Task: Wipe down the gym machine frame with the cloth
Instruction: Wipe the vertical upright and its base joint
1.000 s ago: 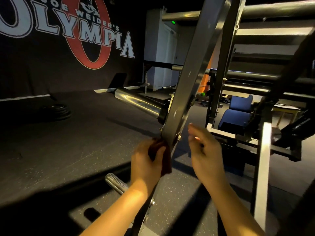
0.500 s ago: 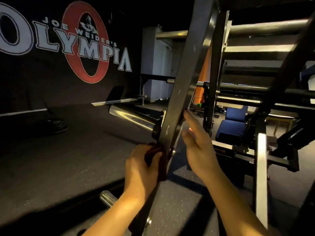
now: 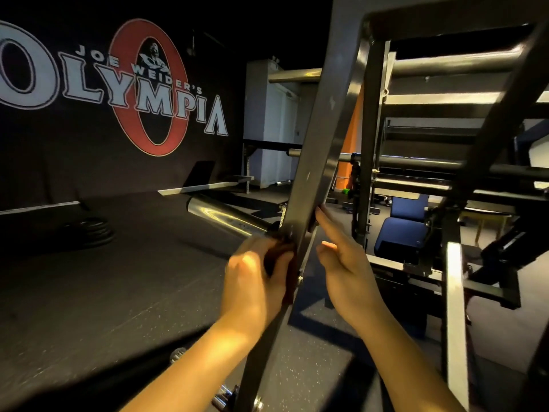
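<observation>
From the head camera, the left hand [image 3: 255, 281] has its fingers and thumb curled round a dark cloth [image 3: 277, 260], pressing it against the near left edge of the slanted grey frame bar [image 3: 323, 138]. The right hand [image 3: 347, 272] is just right of the bar with its fingers nearly straight, a fingertip touching the bar's right edge and holding nothing. The bar stands between the two hands. A chrome sleeve [image 3: 225, 217] juts out to the left behind the bar, and a blue seat [image 3: 401, 233] sits farther right.
</observation>
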`<state>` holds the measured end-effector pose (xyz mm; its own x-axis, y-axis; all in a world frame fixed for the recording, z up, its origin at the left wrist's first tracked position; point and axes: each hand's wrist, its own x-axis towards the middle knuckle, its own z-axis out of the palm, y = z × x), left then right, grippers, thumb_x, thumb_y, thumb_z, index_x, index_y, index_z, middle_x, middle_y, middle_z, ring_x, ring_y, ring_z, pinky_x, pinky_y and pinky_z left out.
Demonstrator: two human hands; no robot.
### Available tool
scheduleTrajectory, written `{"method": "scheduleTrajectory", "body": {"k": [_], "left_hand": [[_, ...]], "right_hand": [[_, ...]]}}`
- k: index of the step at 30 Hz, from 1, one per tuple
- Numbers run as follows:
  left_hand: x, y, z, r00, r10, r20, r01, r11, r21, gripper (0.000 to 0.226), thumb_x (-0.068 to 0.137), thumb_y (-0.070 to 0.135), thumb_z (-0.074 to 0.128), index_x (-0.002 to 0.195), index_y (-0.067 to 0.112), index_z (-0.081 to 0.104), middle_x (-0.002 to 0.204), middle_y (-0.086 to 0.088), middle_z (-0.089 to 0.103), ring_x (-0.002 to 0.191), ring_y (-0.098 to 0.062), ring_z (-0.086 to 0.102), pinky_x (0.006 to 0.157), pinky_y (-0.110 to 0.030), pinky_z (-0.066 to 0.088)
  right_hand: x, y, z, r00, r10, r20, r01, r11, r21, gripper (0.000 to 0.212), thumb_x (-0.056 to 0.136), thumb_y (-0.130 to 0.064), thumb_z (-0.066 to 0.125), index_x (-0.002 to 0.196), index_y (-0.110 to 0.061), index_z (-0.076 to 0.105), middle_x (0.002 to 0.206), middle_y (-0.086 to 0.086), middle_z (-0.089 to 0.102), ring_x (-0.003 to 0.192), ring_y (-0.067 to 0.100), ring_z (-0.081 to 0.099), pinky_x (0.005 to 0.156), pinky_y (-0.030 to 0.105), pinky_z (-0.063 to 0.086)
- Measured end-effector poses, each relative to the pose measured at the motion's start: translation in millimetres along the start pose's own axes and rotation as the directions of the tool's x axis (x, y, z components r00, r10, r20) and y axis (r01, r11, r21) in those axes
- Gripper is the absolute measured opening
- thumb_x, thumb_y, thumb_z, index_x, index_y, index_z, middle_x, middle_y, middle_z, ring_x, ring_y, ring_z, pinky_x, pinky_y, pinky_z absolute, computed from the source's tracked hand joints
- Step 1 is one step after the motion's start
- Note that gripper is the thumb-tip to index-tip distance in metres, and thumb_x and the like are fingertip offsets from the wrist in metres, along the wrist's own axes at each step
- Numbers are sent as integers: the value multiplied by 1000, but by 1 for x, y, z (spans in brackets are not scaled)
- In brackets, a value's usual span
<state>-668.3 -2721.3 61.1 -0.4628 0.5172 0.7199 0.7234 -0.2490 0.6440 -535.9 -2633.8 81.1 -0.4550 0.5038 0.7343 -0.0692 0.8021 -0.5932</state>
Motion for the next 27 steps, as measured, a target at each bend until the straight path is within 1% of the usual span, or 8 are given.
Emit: {"method": "scheduleTrajectory", "body": {"k": [4,10,13,15,17,21,25,27], "left_hand": [[31,29,1,993,26,-119,-41,992,-119,21,93,29,71,96,43,57,95,22,64,90,12,63,80,-3,45],[-25,-22,-2,999,-19,35,19,1000,5,21,94,26,70,99,43,59,100,18,63,100,5,62,84,-16,51],[6,2,-3,998,56,-33,-55,998,25,30,96,22,69,93,47,54,95,23,59,94,16,58,83,0,41],[36,27,-6,982,142,-122,-141,990,23,19,95,22,71,97,36,59,99,20,59,87,14,57,83,2,41],[50,30,-6,969,196,-150,-197,980,11,15,96,26,70,109,22,64,106,12,61,92,9,56,87,-3,45],[7,-8,-2,999,46,6,-46,999,-3,18,97,33,65,114,26,66,108,14,65,101,2,62,88,-19,52],[10,-6,-4,999,32,35,-31,999,-32,3,99,24,66,102,26,67,93,17,67,91,7,63,78,-13,48],[48,29,-10,984,160,-81,-160,987,1,5,97,24,70,98,23,65,95,12,66,88,1,61,81,-12,49]], "right_hand": [[1,-1,-3,1000,12,-2,-12,999,35,62,101,10,43,145,-33,42,153,-22,37,127,-30,33,98,-4,28],[1,-3,-4,1000,12,22,-14,995,95,61,102,9,43,142,-37,40,149,-26,38,128,-29,34,98,-4,29],[0,0,-3,1000,8,8,-8,997,79,62,101,10,43,144,-33,42,150,-25,40,135,-21,34,105,0,28],[2,-1,-4,1000,21,-9,-20,998,53,62,100,10,43,142,-37,44,144,-31,43,135,-21,35,105,0,28],[6,-2,-7,999,50,-11,-49,997,52,60,101,8,43,139,-39,45,135,-36,47,127,-26,39,99,-2,31],[10,1,-14,998,65,-12,-65,997,38,52,104,3,43,147,-26,46,131,-30,53,126,-19,46,99,4,38],[8,-6,-13,997,72,6,-72,997,32,52,104,-1,44,137,-42,46,120,-44,55,121,-24,46,94,1,38],[9,-12,-13,998,61,2,-61,998,36,57,102,5,44,129,-46,49,115,-50,57,119,-23,48,93,1,39]]}}
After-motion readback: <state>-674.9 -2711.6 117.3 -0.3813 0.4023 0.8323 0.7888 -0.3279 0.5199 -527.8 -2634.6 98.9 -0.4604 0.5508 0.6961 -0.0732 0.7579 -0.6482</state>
